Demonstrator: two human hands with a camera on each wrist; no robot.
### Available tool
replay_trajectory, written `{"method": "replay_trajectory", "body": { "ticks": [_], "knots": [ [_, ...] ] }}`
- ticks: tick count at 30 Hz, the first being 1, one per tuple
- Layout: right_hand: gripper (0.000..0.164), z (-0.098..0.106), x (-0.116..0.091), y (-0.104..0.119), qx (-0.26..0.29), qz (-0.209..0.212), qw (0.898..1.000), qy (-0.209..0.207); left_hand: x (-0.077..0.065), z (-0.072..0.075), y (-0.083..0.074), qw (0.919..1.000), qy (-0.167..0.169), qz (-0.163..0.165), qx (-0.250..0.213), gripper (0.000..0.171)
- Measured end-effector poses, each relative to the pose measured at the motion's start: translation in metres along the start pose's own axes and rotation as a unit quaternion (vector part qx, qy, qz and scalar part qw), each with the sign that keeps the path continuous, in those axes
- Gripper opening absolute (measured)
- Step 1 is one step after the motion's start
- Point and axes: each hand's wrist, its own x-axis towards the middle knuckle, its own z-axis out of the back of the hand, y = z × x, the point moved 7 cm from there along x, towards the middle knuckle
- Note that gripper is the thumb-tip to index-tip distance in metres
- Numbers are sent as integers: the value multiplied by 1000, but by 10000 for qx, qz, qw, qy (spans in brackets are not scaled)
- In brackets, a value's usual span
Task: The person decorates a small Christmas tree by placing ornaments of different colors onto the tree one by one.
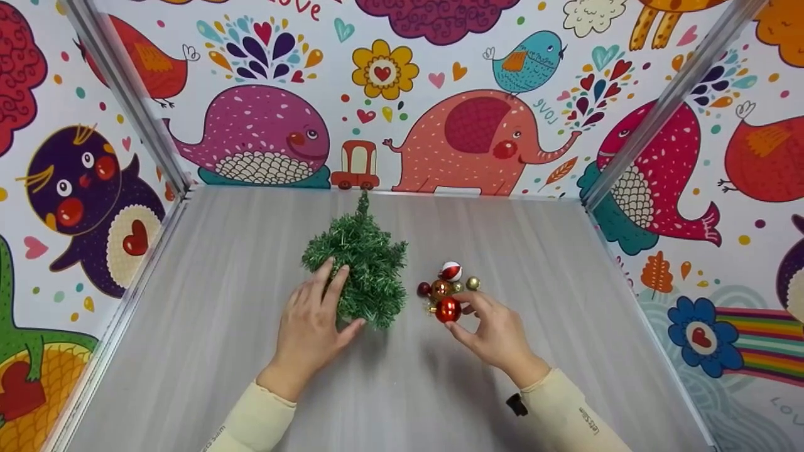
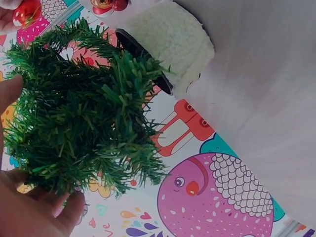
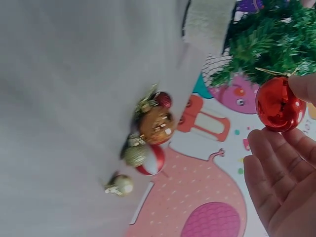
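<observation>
A small green artificial Christmas tree [image 1: 370,270] stands upright on the table; its white fuzzy base [image 2: 170,42] shows in the left wrist view. My left hand [image 1: 311,323] rests against the near left side of the tree, fingers extended along the branches and thumb apart from them. Between thumb and fingertips, my right hand [image 1: 496,329] pinches a shiny red Christmas ball [image 3: 279,104], which has a gold cord at its top. In the right wrist view this ball hangs in front of the tree's branches, its loop beside the thumb.
Right of the tree lies a cluster of several baubles: a red-and-white one [image 1: 451,270], an orange-gold one [image 3: 157,125], a dark red one [image 1: 424,289] and small gold ones [image 1: 473,283]. Patterned walls [image 1: 383,138] enclose the grey table [image 1: 239,251] at the back and sides.
</observation>
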Motion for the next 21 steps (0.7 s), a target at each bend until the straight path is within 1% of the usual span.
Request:
{"method": "replay_trajectory", "body": {
  "ticks": [4, 12, 16, 21],
  "knots": [
    [45, 0, 3, 9, 221, 43, 9997, 16, 0, 0, 0, 10000, -10, -44, 3, 99],
    [45, -2, 4, 20, 351, 213, 9991, 52, 0, 1, 0, 9999, -67, -101, -50, 82],
    [46, -3, 6, 25, 477, 274, 9985, 82, 0, 2, 0, 9999, -42, -90, -16, 81],
    [46, -2, 9, 34, 590, 355, 9976, 27, 0, 3, -1, 9999, -67, -113, -9, 79]
  ]
}}
